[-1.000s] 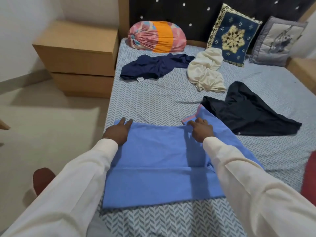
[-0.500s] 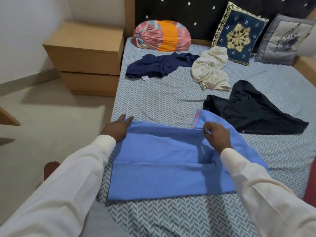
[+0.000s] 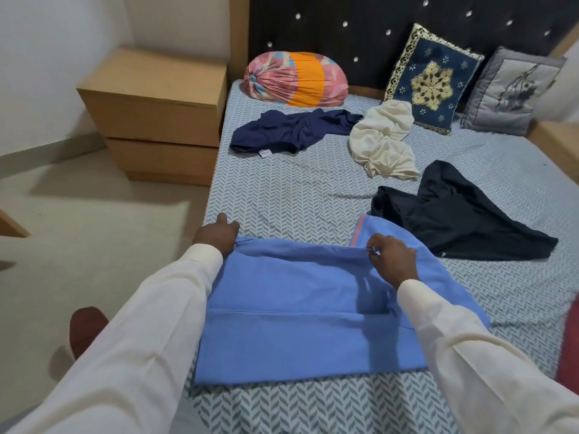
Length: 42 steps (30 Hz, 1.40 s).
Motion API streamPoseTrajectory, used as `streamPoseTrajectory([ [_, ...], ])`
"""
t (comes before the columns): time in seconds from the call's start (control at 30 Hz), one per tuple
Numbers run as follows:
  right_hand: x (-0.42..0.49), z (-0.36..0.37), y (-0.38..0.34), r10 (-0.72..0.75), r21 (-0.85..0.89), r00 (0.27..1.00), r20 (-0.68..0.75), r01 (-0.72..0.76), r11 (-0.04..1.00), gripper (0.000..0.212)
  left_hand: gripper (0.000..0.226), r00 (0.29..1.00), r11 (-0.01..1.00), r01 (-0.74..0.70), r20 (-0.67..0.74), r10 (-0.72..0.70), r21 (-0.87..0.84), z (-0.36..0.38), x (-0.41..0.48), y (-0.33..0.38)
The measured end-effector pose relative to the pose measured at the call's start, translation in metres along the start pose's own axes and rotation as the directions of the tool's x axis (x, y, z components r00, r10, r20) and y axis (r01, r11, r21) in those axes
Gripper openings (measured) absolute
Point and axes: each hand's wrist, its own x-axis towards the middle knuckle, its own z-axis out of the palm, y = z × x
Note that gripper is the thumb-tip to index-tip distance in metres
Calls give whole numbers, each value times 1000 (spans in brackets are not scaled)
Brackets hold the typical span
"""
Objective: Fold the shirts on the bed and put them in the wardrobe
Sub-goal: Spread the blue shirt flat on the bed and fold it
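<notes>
A blue shirt [image 3: 291, 311] lies part-folded on the near side of the bed [image 3: 282, 195], its orange-trimmed sleeve sticking out at the far right. My left hand [image 3: 216, 236] grips the shirt's far left corner. My right hand [image 3: 391, 258] pinches the far edge near the sleeve and lifts it slightly. Farther up the bed lie a crumpled navy shirt [image 3: 291, 131], a bunched cream shirt [image 3: 383, 140] and a black shirt [image 3: 454, 214] just beyond my right hand.
A wooden bedside cabinet [image 3: 156, 114] stands left of the bed on a beige floor. A pink and orange bolster [image 3: 296, 79], a blue embroidered cushion [image 3: 430, 79] and a grey cushion [image 3: 510, 92] lean on the dark headboard. Something red [image 3: 568, 349] shows at the right edge.
Both hands went from lying flat on the blue shirt's far edge to gripping it. The edge has lifted a little off the bed.
</notes>
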Motion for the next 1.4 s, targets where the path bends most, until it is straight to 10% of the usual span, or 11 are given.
streamPoseTrajectory([
  [0.53, 8, 1, -15, 86, 105, 992, -95, -76, 992, 8, 20, 949, 812, -112, -303, -83, -573, 3, -14, -31],
  [1.13, -92, 14, 10, -110, -194, 990, -92, 90, 977, 11, 34, 951, 991, -94, -303, 60, -98, 63, -137, -10],
  [1.3, -92, 16, 4, -35, -147, 995, -88, 22, 989, 22, 45, 869, 961, -119, -494, -22, -251, 72, -139, 18],
  [1.4, -95, 31, -19, -133, -145, 978, -159, 110, 983, 37, 70, 952, 956, -154, -296, 76, -252, 80, -136, 69],
])
